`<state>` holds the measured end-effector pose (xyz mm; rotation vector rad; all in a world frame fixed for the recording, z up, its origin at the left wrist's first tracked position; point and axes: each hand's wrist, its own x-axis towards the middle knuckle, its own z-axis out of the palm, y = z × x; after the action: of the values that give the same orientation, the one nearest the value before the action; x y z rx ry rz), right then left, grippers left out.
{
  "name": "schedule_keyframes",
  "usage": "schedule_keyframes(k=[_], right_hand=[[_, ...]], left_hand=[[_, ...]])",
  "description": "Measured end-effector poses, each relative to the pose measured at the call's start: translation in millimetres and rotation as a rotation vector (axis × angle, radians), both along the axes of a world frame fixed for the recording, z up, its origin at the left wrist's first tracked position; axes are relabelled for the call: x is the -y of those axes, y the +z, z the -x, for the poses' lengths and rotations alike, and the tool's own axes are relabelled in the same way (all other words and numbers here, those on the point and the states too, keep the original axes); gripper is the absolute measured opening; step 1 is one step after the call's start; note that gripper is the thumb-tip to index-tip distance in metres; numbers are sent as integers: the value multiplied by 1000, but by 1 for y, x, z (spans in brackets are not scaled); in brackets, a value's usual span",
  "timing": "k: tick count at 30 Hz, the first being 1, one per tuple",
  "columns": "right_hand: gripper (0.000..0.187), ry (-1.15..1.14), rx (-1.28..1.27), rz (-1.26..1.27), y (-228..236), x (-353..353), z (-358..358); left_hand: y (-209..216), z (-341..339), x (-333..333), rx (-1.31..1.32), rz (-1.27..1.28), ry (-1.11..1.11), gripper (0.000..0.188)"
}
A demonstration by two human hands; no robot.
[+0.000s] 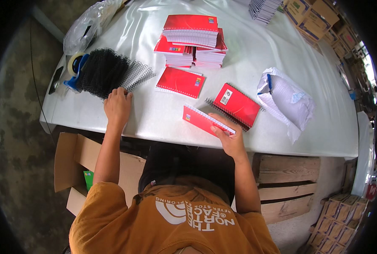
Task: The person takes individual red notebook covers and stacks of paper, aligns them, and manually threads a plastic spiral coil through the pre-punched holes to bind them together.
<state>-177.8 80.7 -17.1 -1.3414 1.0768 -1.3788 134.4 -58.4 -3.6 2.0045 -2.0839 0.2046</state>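
My right hand [230,137] is closed on a red-covered notepad [205,122], thumb on the cover and fingers behind. Its white page edges show a row of punched holes. Just beyond lies a red notebook [238,104] with a dark spiral coil along its near edge, one coil end sticking out. At the left, my left hand [117,106] reaches to the near edge of a heap of black spiral binding coils [105,72]. Its fingers are bent together there, and what they pinch is hidden. A loose punched red notepad [180,82] lies between the hands, farther back.
Stacked red notepads [190,31] stand at the table's back. Crumpled white paper [290,101] lies right, with a blue-handled tool [269,82]. A blue tape dispenser [75,70] and clear plastic bag [89,27] are left. An open cardboard box [84,148] stands below the table's left edge.
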Motion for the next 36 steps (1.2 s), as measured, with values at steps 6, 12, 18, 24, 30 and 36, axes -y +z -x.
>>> schedule_keyframes(k=[6, 12, 18, 24, 30, 36], right_hand=[[28, -49, -43, 50, 3, 2, 2], [28, -81, -16, 28, 2, 4, 2], [27, -102, -8, 43, -2, 4, 2], [27, -89, -3, 35, -1, 4, 1], [26, -66, -64, 120, -2, 4, 2], [28, -65, -140, 88, -4, 0, 0]], left_hand=[[30, 14, -14, -1443, -434, -278, 44], [74, 52, -42, -1149, -489, -534, 24], [58, 84, -46, -922, -728, -658, 30], [36, 86, -24, -721, -634, -655, 32], [46, 90, -16, -1065, -728, -786, 17], [73, 94, -20, -260, -235, -1092, 23]])
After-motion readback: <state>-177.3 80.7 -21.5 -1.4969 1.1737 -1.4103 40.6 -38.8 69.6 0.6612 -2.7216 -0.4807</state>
